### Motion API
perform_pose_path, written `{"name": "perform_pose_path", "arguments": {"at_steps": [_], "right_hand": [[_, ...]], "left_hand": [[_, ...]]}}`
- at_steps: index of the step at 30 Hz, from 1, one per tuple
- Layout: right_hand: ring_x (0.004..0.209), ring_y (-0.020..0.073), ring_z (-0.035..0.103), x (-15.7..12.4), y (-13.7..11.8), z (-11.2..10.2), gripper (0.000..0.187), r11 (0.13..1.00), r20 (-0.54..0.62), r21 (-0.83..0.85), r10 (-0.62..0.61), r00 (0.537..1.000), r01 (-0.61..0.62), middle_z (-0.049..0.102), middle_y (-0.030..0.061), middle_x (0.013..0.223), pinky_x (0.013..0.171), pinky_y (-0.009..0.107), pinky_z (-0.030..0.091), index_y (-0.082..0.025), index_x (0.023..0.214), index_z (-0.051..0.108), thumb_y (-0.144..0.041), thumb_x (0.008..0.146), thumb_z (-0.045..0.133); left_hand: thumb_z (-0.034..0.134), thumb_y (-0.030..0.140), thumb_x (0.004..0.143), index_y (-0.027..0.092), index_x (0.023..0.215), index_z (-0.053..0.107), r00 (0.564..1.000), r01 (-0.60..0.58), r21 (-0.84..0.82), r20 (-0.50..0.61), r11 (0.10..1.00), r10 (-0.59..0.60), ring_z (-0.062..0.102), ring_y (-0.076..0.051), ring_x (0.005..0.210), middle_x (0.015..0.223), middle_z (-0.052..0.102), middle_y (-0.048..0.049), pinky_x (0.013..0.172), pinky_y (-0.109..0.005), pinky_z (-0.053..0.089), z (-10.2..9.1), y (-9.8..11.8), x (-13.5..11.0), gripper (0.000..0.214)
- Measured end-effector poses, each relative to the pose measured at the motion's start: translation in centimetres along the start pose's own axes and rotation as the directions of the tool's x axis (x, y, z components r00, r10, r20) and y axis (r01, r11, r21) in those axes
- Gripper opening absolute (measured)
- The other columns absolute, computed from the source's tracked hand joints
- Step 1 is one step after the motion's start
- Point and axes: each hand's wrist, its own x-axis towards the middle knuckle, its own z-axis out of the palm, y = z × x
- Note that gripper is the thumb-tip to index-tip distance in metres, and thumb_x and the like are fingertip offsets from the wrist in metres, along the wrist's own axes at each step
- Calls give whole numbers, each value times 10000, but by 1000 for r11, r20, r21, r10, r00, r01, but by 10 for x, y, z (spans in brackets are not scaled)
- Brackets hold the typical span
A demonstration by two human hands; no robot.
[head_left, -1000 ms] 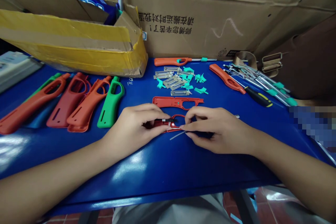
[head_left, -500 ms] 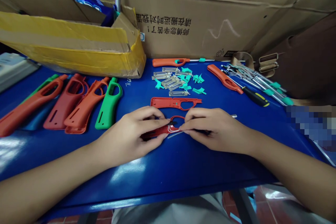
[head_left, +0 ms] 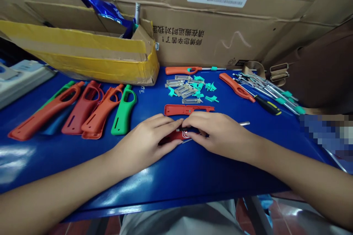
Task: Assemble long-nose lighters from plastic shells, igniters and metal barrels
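My left hand [head_left: 150, 136] grips the handle end of a red lighter shell half [head_left: 172, 136] lying on the blue table, thumb below and fingers above. Closed over the shell's other end, my right hand [head_left: 217, 132] has its fingertips at the white wires [head_left: 185, 134] and a small black part inside. A metal tube [head_left: 244, 123] sticks out beyond my right hand; its middle is hidden under that hand. Just behind my hands lies a second red shell half [head_left: 176, 109], its hollow side up.
Clear fuel tanks [head_left: 191, 101] and teal triggers [head_left: 211, 98] lie in a pile behind. A finished orange lighter [head_left: 179, 70], a screwdriver [head_left: 267, 105] and metal tubes with wires [head_left: 271, 90] lie farther back. Coloured shells [head_left: 121, 112] lie left, before a yellow-taped box [head_left: 110, 64].
My right hand has moved left over the shell, its fingers now pressing at the wires and black part. My left hand keeps its grip. The whole view has shifted slightly.
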Motion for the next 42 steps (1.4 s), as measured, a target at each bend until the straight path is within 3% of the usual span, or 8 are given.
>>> {"name": "perform_pose_path", "arguments": {"at_steps": [9, 23, 28, 31, 38, 42], "right_hand": [[827, 187, 704, -8, 8, 4, 279, 903, 13, -353, -258, 966, 246, 754, 58, 1094, 565, 300, 396, -157, 1163, 696, -72, 962, 523], [765, 162, 672, -8, 12, 10, 286, 913, -33, -320, -277, 960, 253, 755, 26, 980, 573, 303, 399, -176, 1127, 728, -104, 995, 486], [906, 185, 667, -9, 13, 2, 281, 958, -91, -172, -249, 964, 231, 757, 41, 1052, 775, 316, 496, -179, 1172, 726, -141, 1016, 496], [918, 185, 637, -13, 13, -9, 220, 978, -138, -72, -202, 970, 193, 737, 50, 1013, 837, 325, 493, -176, 1089, 737, -166, 1007, 533], [840, 133, 623, -18, 15, -20, 124, 984, 97, 177, -15, 995, -2, 680, 0, 968, 732, 276, 448, -213, 944, 691, -164, 976, 582], [782, 119, 587, -16, 16, -16, 138, 973, 111, 226, 30, 993, -54, 666, -12, 909, 685, 267, 417, -206, 921, 704, -123, 949, 597]], "left_hand": [[698, 212, 937, 122, 1309, 649, 998, 69, 33, -13, 997, -69, 616, -231, 937, 999, 754, -77, 835, -382, 579, -3, 7, -4, 386], [734, 248, 920, 110, 1242, 676, 999, 43, 12, 0, 999, -43, 682, -231, 899, 990, 759, -84, 799, -362, 572, 0, 5, -5, 356], [713, 256, 938, 133, 1283, 643, 1000, 20, 55, 14, 998, -21, 684, -243, 968, 1074, 750, -94, 848, -368, 560, 0, 3, -7, 373], [693, 247, 952, 149, 1343, 599, 1000, 8, 77, 23, 997, -10, 671, -240, 981, 1085, 741, -85, 857, -367, 550, -2, 3, -6, 414], [600, 169, 1003, 228, 1237, 674, 991, -53, -22, 121, 998, 56, 618, -195, 1068, 1214, 687, -52, 948, -331, 518, -3, 1, -5, 252], [609, 153, 995, 246, 1246, 692, 991, -64, -4, 122, 998, 64, 600, -200, 1094, 1265, 671, -53, 967, -334, 519, -3, -2, -7, 281]]}}
